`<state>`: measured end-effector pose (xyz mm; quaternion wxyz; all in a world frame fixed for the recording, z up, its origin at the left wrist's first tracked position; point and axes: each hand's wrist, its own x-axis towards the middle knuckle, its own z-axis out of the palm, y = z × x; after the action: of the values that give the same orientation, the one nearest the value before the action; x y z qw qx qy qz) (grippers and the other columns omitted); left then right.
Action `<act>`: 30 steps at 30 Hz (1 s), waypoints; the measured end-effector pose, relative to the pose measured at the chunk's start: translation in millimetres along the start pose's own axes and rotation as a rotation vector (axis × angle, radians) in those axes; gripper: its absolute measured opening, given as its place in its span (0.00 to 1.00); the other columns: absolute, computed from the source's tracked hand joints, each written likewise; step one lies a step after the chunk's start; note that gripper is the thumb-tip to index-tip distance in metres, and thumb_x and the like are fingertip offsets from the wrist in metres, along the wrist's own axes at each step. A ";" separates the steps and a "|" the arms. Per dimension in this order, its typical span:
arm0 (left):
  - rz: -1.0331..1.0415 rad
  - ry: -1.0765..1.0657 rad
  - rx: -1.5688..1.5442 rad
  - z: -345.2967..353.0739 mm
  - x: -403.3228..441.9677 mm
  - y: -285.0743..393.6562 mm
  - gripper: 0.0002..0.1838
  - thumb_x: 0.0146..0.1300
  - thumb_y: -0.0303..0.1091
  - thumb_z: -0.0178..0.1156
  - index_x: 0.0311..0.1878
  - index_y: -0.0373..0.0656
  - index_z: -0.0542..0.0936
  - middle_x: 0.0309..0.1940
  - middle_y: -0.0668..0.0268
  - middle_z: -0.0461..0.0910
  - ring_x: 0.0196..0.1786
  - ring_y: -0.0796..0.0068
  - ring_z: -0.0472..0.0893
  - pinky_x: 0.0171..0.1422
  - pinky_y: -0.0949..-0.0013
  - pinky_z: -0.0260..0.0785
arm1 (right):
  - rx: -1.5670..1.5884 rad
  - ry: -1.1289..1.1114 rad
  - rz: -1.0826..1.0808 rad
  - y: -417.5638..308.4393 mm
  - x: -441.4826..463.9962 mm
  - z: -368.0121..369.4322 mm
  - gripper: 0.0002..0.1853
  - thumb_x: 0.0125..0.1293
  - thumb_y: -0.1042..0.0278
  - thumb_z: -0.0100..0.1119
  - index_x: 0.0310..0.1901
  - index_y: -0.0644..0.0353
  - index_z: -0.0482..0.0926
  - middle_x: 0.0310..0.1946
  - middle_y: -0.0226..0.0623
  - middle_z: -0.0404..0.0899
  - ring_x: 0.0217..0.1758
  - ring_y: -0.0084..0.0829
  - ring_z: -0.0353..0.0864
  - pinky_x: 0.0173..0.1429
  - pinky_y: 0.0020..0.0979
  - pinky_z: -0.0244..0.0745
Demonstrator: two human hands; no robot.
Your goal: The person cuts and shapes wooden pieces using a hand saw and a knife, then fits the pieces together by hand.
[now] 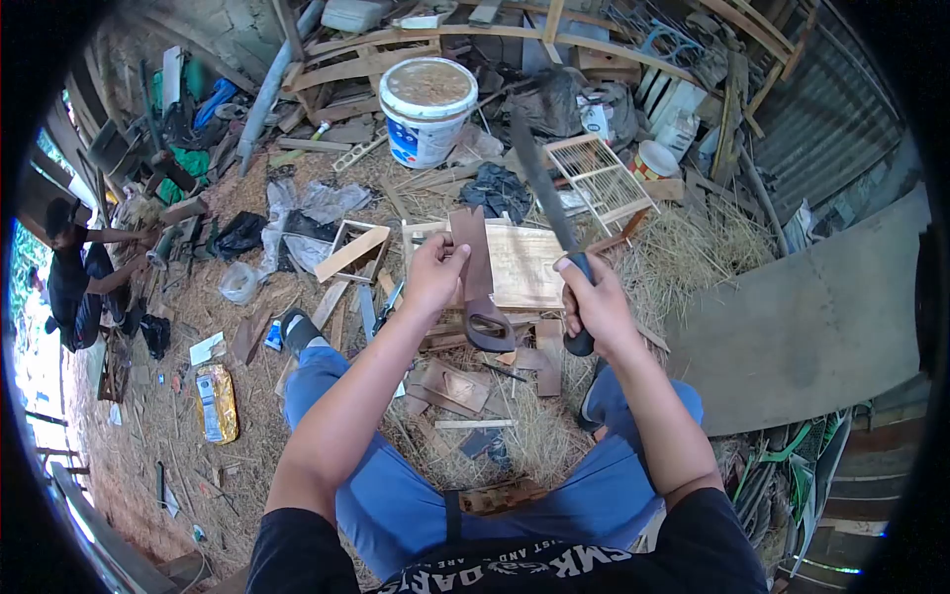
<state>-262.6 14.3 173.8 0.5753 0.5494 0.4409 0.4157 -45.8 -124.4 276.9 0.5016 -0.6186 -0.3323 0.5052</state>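
My left hand point(435, 275) pinches a flat brown wooden piece point(472, 243) by its left edge and holds it upright, with a notch in its top end. My right hand point(600, 305) is wrapped round the black handle of a machete point(542, 188), its long dark blade pointing up and slightly left. The blade is apart from the wooden piece. Just below the wooden piece shows a dark saw handle point(487, 329); the rest of that saw is hidden. Behind both hands stands a low pale wooden bench point(526, 267).
Wood offcuts point(455, 384) and shavings cover the ground between my legs. A white bucket point(427, 114) stands ahead, with a slatted wooden frame point(599, 178) to its right. A large grey sheet point(802, 317) lies on the right. Another person point(84, 262) works at far left.
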 end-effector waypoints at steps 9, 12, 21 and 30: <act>-0.059 -0.118 -0.017 57.6 25.5 -7.6 0.06 0.74 0.25 0.68 0.46 0.35 0.80 0.38 0.66 0.85 0.39 0.81 0.84 0.44 0.73 0.77 | -0.107 0.049 -0.156 15.6 13.7 -36.6 0.15 0.80 0.55 0.64 0.46 0.59 0.76 0.21 0.25 0.72 0.14 0.17 0.66 0.18 0.26 0.62; -0.020 -0.116 -0.027 71.8 39.0 -16.1 0.07 0.73 0.24 0.68 0.48 0.34 0.80 0.39 0.65 0.86 0.41 0.80 0.84 0.48 0.71 0.78 | 0.031 0.049 -0.006 8.8 8.3 -34.7 0.15 0.79 0.53 0.64 0.48 0.58 0.80 0.19 0.23 0.72 0.15 0.17 0.69 0.19 0.27 0.62; 0.693 -0.041 0.650 63.7 31.8 -7.6 0.11 0.59 0.14 0.67 0.45 0.34 0.81 0.48 0.57 0.85 0.54 0.54 0.87 0.63 0.58 0.81 | 0.018 0.073 0.062 20.5 19.1 -41.0 0.16 0.79 0.53 0.65 0.48 0.60 0.81 0.20 0.23 0.74 0.16 0.17 0.70 0.21 0.25 0.63; 1.163 -0.041 0.740 54.2 36.6 39.4 0.10 0.59 0.17 0.69 0.41 0.40 0.81 0.50 0.62 0.87 0.61 0.53 0.87 0.77 0.39 0.72 | 0.092 0.155 0.012 16.4 34.0 -41.2 0.16 0.79 0.55 0.65 0.50 0.61 0.79 0.20 0.22 0.73 0.16 0.16 0.69 0.20 0.26 0.60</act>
<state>-200.3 37.1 211.7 0.0418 0.8646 0.1766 0.4686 1.3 -109.4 250.7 0.5507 -0.6343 -0.2653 0.4733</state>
